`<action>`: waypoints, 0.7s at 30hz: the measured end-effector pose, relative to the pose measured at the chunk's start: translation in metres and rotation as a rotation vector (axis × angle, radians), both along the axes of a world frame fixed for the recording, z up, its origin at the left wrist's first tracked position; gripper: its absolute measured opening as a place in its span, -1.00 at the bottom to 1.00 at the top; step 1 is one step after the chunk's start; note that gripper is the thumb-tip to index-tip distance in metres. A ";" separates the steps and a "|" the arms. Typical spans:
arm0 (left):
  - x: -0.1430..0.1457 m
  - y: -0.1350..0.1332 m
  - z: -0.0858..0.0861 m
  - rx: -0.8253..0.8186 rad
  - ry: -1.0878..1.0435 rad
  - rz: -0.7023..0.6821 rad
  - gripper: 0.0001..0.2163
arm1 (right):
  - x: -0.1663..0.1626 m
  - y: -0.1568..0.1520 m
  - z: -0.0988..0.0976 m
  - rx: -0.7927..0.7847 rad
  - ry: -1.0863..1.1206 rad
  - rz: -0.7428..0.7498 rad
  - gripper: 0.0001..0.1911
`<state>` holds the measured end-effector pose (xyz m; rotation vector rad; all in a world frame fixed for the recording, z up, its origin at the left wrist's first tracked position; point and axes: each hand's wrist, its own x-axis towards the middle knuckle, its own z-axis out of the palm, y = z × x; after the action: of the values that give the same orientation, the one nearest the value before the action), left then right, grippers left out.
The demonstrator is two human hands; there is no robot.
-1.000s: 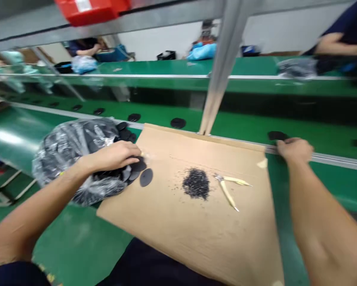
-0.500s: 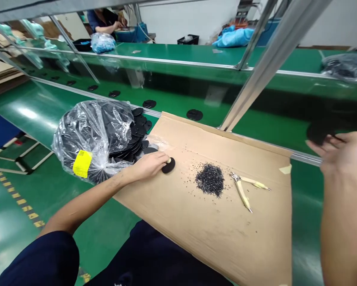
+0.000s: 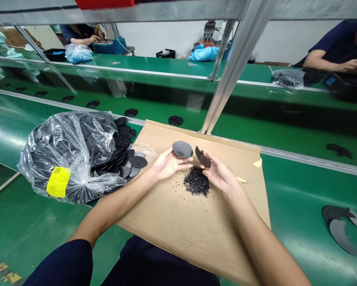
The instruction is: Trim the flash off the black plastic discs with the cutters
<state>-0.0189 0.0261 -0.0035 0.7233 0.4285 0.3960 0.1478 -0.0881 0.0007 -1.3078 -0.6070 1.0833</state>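
My left hand (image 3: 165, 165) grips a black oval plastic disc (image 3: 182, 149) by its lower edge, held up over a cardboard sheet (image 3: 196, 230). My right hand (image 3: 218, 174) pinches a second black disc (image 3: 202, 157), seen edge-on, right beside the first. Below both hands lies a small heap of black trimmings (image 3: 196, 182) on the cardboard. A yellow-handled cutter (image 3: 243, 180) is mostly hidden behind my right wrist. To the left, a clear plastic bag (image 3: 69, 155) spills several black discs toward the cardboard.
A green conveyor (image 3: 286, 135) carries spaced black discs along the far side. A slanted metal post (image 3: 226, 75) rises from the cardboard's far edge. Dark curved pieces (image 3: 341, 228) lie on the green surface at right. Other people work at a far bench, one at top right (image 3: 336, 47).
My left hand has lifted a disc off the cardboard near the bag. My right hand has come in from the conveyor at right with another disc, and both now meet above the trimmings.
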 end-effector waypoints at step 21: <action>-0.025 -0.003 -0.011 1.156 0.238 0.139 -0.67 | -0.019 0.000 0.003 0.001 -0.337 0.188 -0.68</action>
<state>-0.0436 0.0231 -0.0149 1.8827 0.4574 0.6966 0.1290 -0.0880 0.0042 -1.4677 -0.9979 1.0181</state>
